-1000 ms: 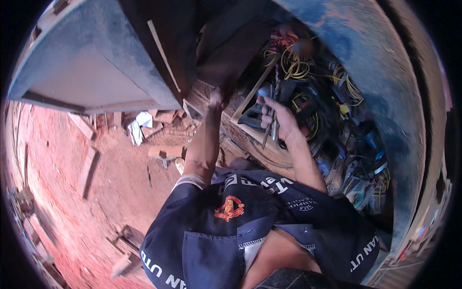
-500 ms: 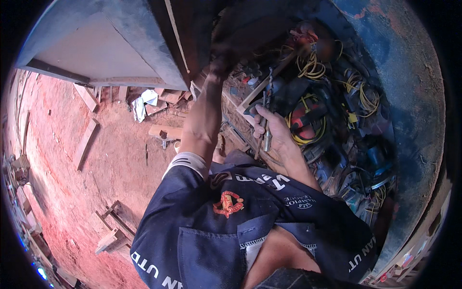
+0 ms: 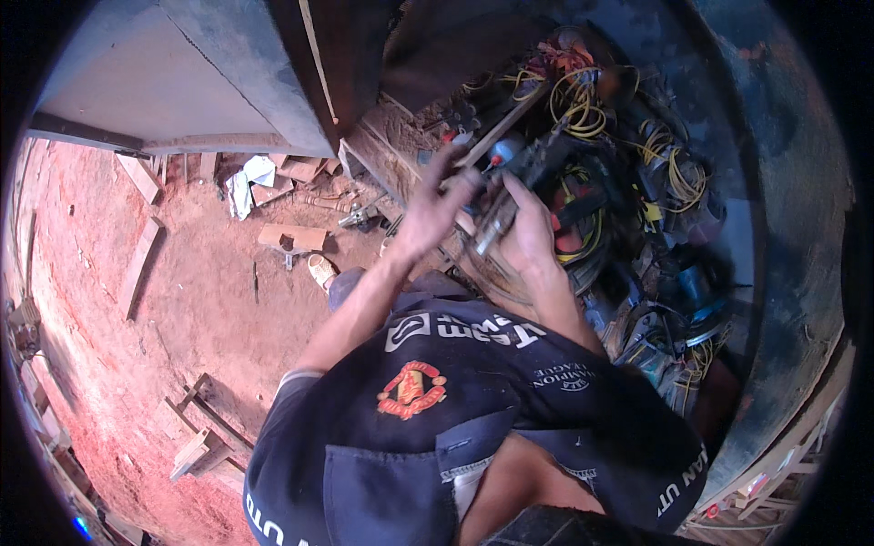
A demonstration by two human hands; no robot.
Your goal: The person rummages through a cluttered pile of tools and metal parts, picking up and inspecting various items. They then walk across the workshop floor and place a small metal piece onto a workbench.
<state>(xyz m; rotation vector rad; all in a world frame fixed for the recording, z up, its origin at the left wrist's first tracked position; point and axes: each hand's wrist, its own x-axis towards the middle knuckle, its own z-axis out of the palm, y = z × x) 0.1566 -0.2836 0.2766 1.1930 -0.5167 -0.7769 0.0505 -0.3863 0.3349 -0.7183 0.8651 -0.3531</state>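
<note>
Metal drill bits (image 3: pixel 494 225) sit gripped in our curled right hand (image 3: pixel 529 229); just left of them, our left hand (image 3: pixel 435 211) blurs, its grip unclear.

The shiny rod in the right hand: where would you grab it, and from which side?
Probably by the near end of the rod, coming from the left. The rod slants, and that shiny end pokes out below the fingers of the right hand. The left hand is already close on that side. Blur hides the rod's finer shape.
</note>
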